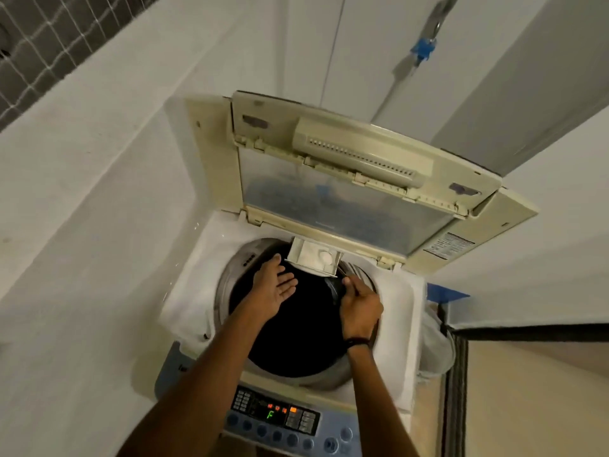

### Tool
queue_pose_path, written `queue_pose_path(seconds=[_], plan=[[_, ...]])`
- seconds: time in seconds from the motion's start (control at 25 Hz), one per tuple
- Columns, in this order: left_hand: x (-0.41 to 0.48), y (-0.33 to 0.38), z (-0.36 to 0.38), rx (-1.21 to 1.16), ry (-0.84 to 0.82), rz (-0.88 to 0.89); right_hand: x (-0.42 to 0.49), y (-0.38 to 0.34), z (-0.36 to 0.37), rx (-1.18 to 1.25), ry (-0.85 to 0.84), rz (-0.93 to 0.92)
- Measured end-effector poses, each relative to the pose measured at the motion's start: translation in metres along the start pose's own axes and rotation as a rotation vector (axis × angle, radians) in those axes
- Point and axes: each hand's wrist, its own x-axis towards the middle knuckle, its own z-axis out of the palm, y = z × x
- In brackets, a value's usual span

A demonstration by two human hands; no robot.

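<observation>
- Nearest you, the control panel [273,412] is lit, with a green "F" on its display [270,414]. The machine is powered, so that step is done.
- Your arms reach forward over the drum [296,351]. Its inside reads as plain black from here, so I cannot tell whether any laundry is in it.
- Your right hand [361,306], with a dark wristband [356,342], sits over the drum's right side. Its fingers are curled, and thumb and forefinger pinch a thin dark stick [346,275] that points up toward the drawer. The view is too blurred to say whether this is a brush, a pick or something else.
- Your left hand [273,288] hovers over the drum's left side with its fingers straight and slightly spread, holding nothing. Its thumb tip lies at the drum rim [230,275], just beside the drawer's left corner.
- The detergent drawer [304,252] is the thing you are working on. It is pulled out from the back edge and hangs over the drum, with a white round piece [324,257] in its right part.
- A white cover [398,308] drapes over the machine top around the opening.
- Behind, the lid [346,179] is folded up and fully open.
- Judging by this, the access steps are finished and the work on the drawer looks only begun. That work, sliding the drawer home and lowering the lid are left.
</observation>
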Motion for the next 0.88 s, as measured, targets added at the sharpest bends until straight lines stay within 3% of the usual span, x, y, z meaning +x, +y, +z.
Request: queue_pose_path(seconds=[0.12, 0.28, 0.48, 0.56, 0.68, 0.76, 0.88], plan=[[0.021, 0.003, 0.009, -0.041, -0.022, -0.022, -0.015, 0.011, 0.013, -0.17, -0.099, -0.155], [0.031, 0.003, 0.011, -0.064, -0.069, -0.06, -0.03, 0.014, 0.019, -0.248, 0.052, -0.448], [0.034, 0.004, 0.007, -0.085, -0.094, -0.075, -0.035, 0.011, 0.023, -0.292, 0.097, -0.438], [0.031, 0.006, 0.005, -0.093, -0.102, -0.073, -0.037, 0.001, 0.02, -0.193, 0.138, -0.34], [0.019, 0.009, 0.001, -0.113, -0.119, -0.061, -0.036, -0.011, 0.012, 0.152, 0.179, 0.123], [0.002, 0.011, -0.004, -0.13, -0.135, -0.034, -0.039, -0.02, 0.001, 0.448, 0.088, 0.397], [-0.04, 0.016, -0.016, -0.146, -0.137, 0.074, -0.055, -0.042, -0.022, 0.673, -0.065, 0.502]])
